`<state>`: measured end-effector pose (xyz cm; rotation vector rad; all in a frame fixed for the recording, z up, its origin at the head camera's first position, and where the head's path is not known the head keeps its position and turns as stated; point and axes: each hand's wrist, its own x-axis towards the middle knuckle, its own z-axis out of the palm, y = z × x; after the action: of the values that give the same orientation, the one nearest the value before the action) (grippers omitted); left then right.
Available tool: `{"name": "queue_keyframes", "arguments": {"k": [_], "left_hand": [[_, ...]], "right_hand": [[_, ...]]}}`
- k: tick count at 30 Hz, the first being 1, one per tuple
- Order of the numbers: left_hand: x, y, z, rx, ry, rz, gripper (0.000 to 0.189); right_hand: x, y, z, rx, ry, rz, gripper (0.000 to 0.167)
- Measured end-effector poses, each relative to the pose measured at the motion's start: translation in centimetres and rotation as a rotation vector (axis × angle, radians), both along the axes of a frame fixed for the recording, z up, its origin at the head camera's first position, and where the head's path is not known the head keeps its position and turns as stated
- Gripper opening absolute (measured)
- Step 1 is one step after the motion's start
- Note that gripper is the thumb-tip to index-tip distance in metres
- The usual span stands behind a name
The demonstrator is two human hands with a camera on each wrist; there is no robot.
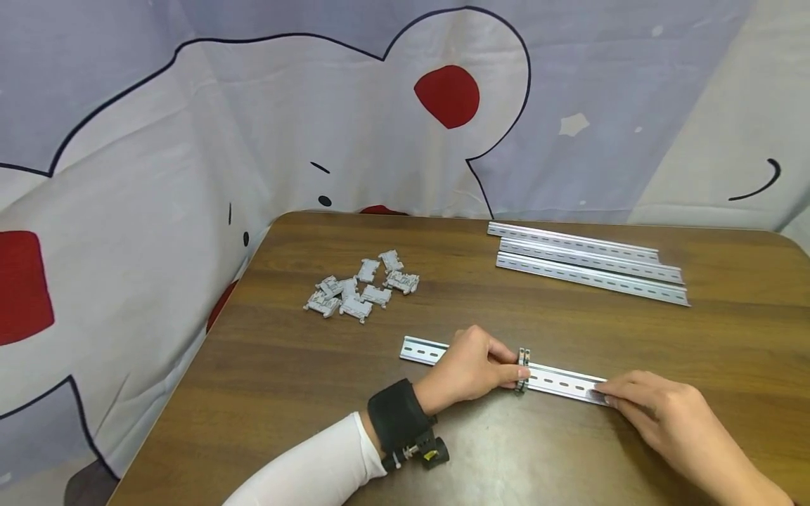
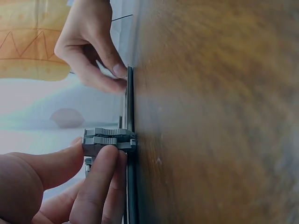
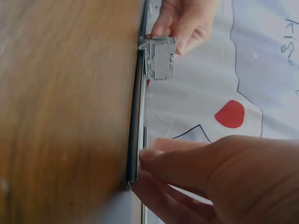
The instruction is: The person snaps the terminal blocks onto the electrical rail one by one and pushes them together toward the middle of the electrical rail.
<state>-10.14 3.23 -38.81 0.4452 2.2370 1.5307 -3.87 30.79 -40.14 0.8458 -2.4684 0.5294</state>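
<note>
A slotted metal DIN rail (image 1: pixel 563 383) lies across the table in front of me. Two grey terminal blocks (image 1: pixel 524 355) sit side by side on it, right of its middle. My left hand (image 1: pixel 471 369) grips these blocks, thumb at their top and fingers along the side, as the left wrist view shows. At the rail's right end, my right hand (image 1: pixel 671 411) pinches the metal between thumb and fingers. In the right wrist view the flat side of one block (image 3: pixel 162 60) stands upright on the rail.
A loose pile of grey terminal blocks (image 1: pixel 356 309) lies at the back left of the wooden table (image 1: pixel 285 393). Three more DIN rails (image 1: pixel 588 273) lie together at the back right. A printed curtain (image 1: pixel 354 126) hangs behind the table.
</note>
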Motion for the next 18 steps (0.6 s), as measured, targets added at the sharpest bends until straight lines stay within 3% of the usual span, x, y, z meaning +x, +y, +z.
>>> {"name": "queue_keyframes", "arguments": {"k": [8, 13, 18], "left_hand": [[0.4, 0.2, 0.2, 0.108, -0.141, 0.014, 0.014], [0.3, 0.1, 0.2, 0.094, -0.120, 0.013, 0.014], [0.2, -0.2, 0.3, 0.059, -0.078, -0.014, 0.014]], "right_hand": [[1.4, -0.6, 0.1, 0.178, 0.038, 0.041, 0.059], [2.1, -1.3, 0.5, 0.287, 0.053, 0.043, 0.067], [2.0, -1.6, 0.5, 0.267, 0.027, 0.043, 0.066]]}}
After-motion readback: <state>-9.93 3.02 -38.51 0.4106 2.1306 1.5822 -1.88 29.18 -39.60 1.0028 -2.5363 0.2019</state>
